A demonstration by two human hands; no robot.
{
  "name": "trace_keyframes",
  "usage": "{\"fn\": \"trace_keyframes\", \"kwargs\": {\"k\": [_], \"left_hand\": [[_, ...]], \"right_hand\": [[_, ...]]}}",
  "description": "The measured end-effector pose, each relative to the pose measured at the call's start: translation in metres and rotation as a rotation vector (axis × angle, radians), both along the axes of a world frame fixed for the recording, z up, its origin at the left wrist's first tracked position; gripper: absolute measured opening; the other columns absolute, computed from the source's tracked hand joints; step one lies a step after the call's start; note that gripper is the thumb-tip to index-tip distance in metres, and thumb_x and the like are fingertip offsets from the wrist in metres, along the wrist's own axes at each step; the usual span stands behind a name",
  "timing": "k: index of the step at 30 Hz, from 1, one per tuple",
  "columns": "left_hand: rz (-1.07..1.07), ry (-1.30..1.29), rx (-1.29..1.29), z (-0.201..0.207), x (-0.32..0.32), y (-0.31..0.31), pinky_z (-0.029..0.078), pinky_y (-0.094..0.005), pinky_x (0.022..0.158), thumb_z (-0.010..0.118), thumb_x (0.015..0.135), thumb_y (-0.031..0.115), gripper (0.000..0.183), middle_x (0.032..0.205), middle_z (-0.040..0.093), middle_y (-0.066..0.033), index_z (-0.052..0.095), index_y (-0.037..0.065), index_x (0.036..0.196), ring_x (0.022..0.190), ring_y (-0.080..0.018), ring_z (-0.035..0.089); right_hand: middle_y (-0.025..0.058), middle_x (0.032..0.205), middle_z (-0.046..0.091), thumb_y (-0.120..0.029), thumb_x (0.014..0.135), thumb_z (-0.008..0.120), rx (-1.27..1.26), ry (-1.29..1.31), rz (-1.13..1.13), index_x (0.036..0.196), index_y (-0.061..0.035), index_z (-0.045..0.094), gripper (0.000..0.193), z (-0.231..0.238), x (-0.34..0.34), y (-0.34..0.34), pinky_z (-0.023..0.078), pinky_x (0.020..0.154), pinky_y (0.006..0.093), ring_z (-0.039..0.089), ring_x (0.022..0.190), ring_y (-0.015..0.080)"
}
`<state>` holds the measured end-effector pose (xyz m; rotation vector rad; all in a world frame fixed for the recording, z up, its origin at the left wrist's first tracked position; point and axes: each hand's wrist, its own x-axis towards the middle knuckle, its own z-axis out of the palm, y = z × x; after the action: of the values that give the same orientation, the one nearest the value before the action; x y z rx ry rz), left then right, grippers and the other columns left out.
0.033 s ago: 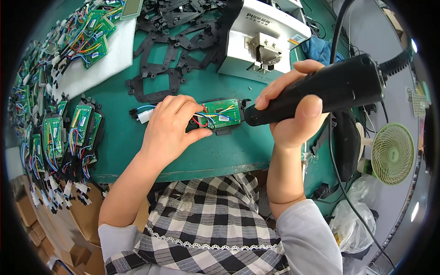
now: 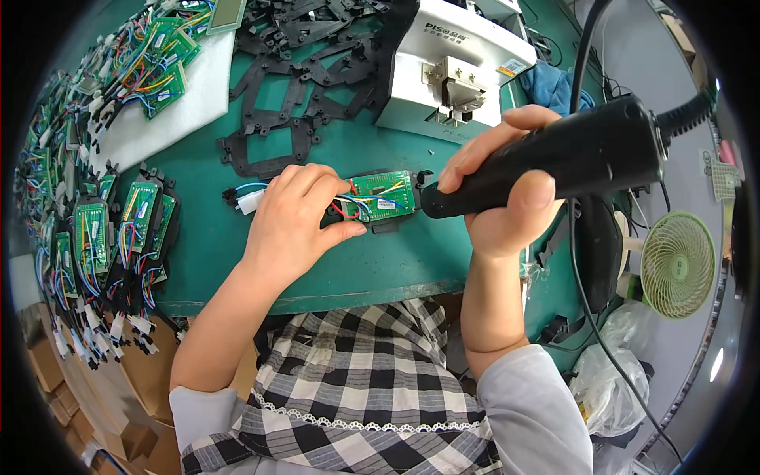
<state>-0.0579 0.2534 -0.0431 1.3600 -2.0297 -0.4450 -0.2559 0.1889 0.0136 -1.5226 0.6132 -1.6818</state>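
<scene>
A green circuit board [image 2: 389, 198] in a black plastic frame lies on the green tabletop before me, with coloured wires and white and black connectors trailing to its left. My left hand [image 2: 297, 210] is closed over the left part of this assembly, thumb below and fingers above the wires. In my right hand [image 2: 511, 190] is a thick black electric screwdriver [image 2: 554, 162], fingers wrapped round its body. Its nose points left and sits over the right end of the frame; the tip and whatever lies under it are hidden.
Wired boards in frames [image 2: 138, 214] stand at the left edge, below a heap of loose boards on white foam [image 2: 170, 131]. Black frames [image 2: 273, 99] pile up at the back. Beyond stands a white metal machine [image 2: 412, 83]. A black cable [image 2: 582, 269] hangs at right near a green fan [image 2: 678, 265].
The rear end of the screwdriver has dipped slightly toward me, while its nose stays at the frame's right end. My left hand and the circuit board have not visibly moved.
</scene>
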Motion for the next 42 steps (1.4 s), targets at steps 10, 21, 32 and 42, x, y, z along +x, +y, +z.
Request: {"fn": "trace_keyframes", "kwargs": {"k": [10, 21, 32, 42], "left_hand": [[-0.015, 0.016, 0.048, 0.002, 0.002, 0.0, 0.048, -0.0378, 0.076, 0.084, 0.059, 0.025, 0.045, 0.101, 0.063, -0.0087, 0.066, 0.003, 0.095, 0.087, -0.0273, 0.057], [-0.068, 0.005, -0.001, 0.002, -0.001, 0.0, 0.048, -0.0381, 0.078, 0.083, 0.061, 0.026, 0.042, 0.102, 0.064, -0.0071, 0.067, 0.004, 0.093, 0.091, -0.0265, 0.059], [-0.038, 0.007, -0.019, -0.002, 0.0, 0.001, 0.047, -0.0385, 0.08, 0.081, 0.062, 0.028, 0.04, 0.101, 0.064, -0.005, 0.068, 0.006, 0.093, 0.092, -0.0259, 0.059], [-0.036, 0.018, -0.023, 0.001, 0.0, 0.003, 0.046, -0.0362, 0.081, 0.08, 0.064, 0.024, 0.034, 0.1, 0.062, -0.002, 0.068, 0.007, 0.091, 0.093, -0.0219, 0.058]], "right_hand": [[0.0082, 0.058, 0.059, -0.047, 0.084, 0.066, 0.132, 0.007, 0.049, 0.111, 0.009, 0.045, 0.066, 0.006, -0.005, -0.004, 0.04, 0.044, 0.0216, 0.053, 0.045, 0.012], [0.0151, 0.059, 0.058, -0.061, 0.088, 0.052, -0.217, 0.162, -0.372, 0.112, 0.011, 0.04, 0.077, 0.067, -0.009, -0.063, 0.049, 0.046, 0.0319, 0.058, 0.045, 0.024], [0.0124, 0.061, 0.056, -0.063, 0.09, 0.043, 0.055, 0.079, -0.153, 0.113, 0.0066, 0.042, 0.073, 0.045, 0.016, -0.031, 0.048, 0.045, 0.0322, 0.056, 0.046, 0.022], [0.0124, 0.059, 0.058, -0.053, 0.088, 0.057, -0.029, 0.194, -0.004, 0.107, 0.0092, 0.044, 0.066, 0.018, 0.058, -0.023, 0.044, 0.041, 0.0255, 0.056, 0.043, 0.0165]]}}
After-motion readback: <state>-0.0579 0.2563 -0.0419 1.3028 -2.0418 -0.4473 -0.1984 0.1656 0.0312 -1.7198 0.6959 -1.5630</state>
